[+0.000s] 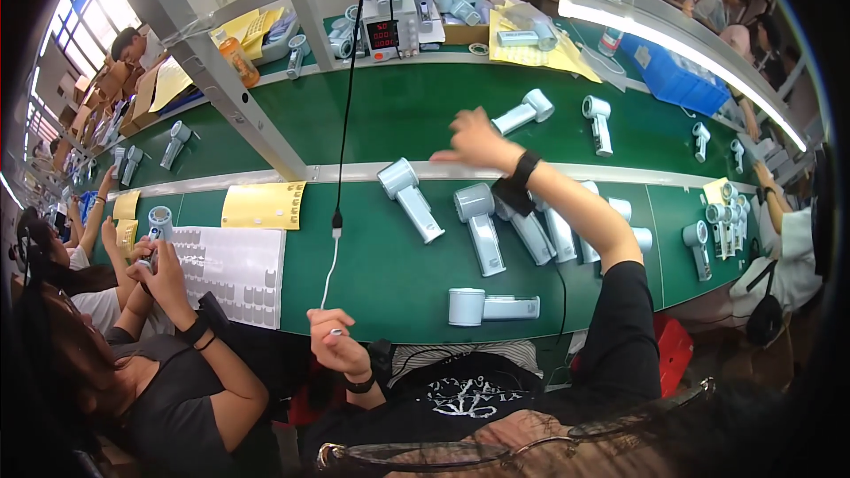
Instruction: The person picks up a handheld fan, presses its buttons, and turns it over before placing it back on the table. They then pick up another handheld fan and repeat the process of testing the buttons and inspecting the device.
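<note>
My left hand (pixel 338 347) is closed at the near edge of the green bench, holding the end of a white cable (pixel 330 276). A small pale tip shows between its fingers. My right hand (pixel 481 140) reaches over the metal rail with its fingers apart and nothing seen in them. Just beyond it, a light-blue handheld fan (pixel 534 107) lies on the far green surface, its handle end partly behind the hand. On my bench, one handheld fan (pixel 409 199) lies left of my right forearm, another (pixel 479 228) lies below it, and a third (pixel 492 307) rests sideways near the front edge.
The white cable joins a hanging black cable (pixel 343 124). A power supply (pixel 381 35) with a red display stands at the back. A blue bin (pixel 677 71) sits back right. At left, a co-worker's hands (pixel 162 270) hold a fan beside a white sheet (pixel 235 276).
</note>
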A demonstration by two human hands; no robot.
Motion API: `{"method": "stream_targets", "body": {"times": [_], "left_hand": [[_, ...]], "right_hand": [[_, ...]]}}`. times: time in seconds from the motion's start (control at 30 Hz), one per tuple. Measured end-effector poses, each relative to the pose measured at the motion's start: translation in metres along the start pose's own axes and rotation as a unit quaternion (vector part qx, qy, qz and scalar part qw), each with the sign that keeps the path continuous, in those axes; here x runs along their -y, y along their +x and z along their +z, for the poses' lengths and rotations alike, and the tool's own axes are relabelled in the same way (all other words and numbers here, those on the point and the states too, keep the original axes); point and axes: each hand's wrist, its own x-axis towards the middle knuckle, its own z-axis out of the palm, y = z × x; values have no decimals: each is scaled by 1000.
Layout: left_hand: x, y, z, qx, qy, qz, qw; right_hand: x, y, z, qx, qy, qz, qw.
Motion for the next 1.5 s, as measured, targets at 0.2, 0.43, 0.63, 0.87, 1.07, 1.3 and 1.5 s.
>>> {"method": "stream_targets", "body": {"times": [0.2, 0.43, 0.63, 0.87, 1.07, 1.3, 1.5], "left_hand": [[-5, -10, 5, 86, -8, -24, 996], [-3, -5, -14, 20, 42, 10, 999], [-4, -7, -23, -55, 21, 9, 998], [-22, -26, 20, 186, -55, -196, 961], [-47, -44, 68, 388, -101, -160, 902], [-61, -48, 102, 399, -106, -95, 906], [-65, -51, 110, 363, -59, -87, 926]], "right_hand": [[102, -22, 7, 65, 43, -17, 997], [123, -58, -47, -88, 175, 64, 978], [114, -117, -87, -124, 161, 202, 958], [94, -189, -65, -112, 620, 228, 743], [133, -216, -64, -204, 809, 207, 511], [147, -211, -76, -225, 895, 151, 353], [159, -202, -67, -242, 910, 180, 285]]}}
